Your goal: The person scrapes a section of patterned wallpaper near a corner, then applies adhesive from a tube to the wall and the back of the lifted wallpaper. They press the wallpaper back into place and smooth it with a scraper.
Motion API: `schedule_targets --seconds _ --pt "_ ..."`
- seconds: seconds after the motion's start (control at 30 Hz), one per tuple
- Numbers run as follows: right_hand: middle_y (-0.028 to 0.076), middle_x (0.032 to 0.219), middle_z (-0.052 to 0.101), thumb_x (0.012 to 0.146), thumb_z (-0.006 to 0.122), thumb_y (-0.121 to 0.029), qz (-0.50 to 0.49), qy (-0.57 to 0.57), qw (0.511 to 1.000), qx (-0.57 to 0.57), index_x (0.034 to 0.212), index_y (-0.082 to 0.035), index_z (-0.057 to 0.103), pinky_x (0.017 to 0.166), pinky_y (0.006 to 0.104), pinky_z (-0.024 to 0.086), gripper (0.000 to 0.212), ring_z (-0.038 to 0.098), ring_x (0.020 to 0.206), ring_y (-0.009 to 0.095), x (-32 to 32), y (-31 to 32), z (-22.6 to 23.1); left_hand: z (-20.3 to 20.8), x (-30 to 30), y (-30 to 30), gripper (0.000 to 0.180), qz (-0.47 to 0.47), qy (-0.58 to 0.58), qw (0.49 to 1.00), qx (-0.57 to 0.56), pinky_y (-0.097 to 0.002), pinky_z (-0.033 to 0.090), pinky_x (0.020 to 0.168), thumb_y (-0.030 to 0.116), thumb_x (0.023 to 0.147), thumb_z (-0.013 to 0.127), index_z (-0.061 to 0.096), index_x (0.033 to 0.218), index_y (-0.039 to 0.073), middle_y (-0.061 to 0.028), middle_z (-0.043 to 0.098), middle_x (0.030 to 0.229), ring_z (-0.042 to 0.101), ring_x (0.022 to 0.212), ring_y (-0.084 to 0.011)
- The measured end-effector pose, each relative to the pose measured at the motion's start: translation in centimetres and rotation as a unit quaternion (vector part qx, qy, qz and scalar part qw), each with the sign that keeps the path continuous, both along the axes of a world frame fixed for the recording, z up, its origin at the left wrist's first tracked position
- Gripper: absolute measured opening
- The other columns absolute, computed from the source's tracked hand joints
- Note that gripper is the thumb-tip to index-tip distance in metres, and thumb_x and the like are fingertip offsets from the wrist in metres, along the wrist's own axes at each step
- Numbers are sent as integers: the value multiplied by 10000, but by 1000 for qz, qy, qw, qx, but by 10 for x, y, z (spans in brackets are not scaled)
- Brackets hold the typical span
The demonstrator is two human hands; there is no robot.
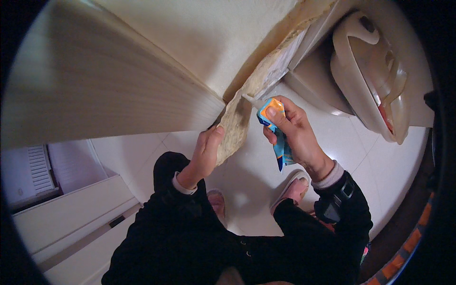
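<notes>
My left hand (203,154) pinches the loose lower end of a yellowish, rough-backed strip of wallpaper (232,135), which hangs away from the wall. In my right hand (300,135) is a blue and orange squeeze tube (279,147), gripped between thumb and fingers. Its pale nozzle (251,99) points up and left, with the tip at or very close to the strip's edge. Whether anything is coming out of the tip I cannot tell. Above my hands, the strip runs along the wall (190,42) toward the upper right.
A wood-grain panel (104,90) stands close on the left. Beige plastic basins (351,71) lean at the right above a pale tiled floor (356,142). Drawers (76,213) are at lower left. My feet, in pink slippers (292,190), stand below my hands.
</notes>
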State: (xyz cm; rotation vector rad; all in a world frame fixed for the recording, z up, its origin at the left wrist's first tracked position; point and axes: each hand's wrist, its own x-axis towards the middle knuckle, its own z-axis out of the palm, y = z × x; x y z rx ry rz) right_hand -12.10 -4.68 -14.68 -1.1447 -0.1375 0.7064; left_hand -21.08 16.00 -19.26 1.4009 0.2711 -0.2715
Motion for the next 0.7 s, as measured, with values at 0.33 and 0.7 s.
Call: schedule_targets --seconds 0.33,0.7 --pt "15 786 551 985 581 -263 14 46 998 40 959 -47 565 503 205 389 218 502 555 82 -13 6 -20 6 0 -1 476 4 9 1000 -27 -308 449 962 293 1008 365 515 1280 -67 -118 633 1185 605 1093 -171" --pt "15 840 625 992 569 -311 131 87 987 -1 1075 -28 603 560 201 474 297 558 623 56 -50 8 -55 2 2 -2 466 6 0 1000 -25 -339 448 974 306 1024 333 529 1254 -49 -118 625 1175 601 1071 -183"
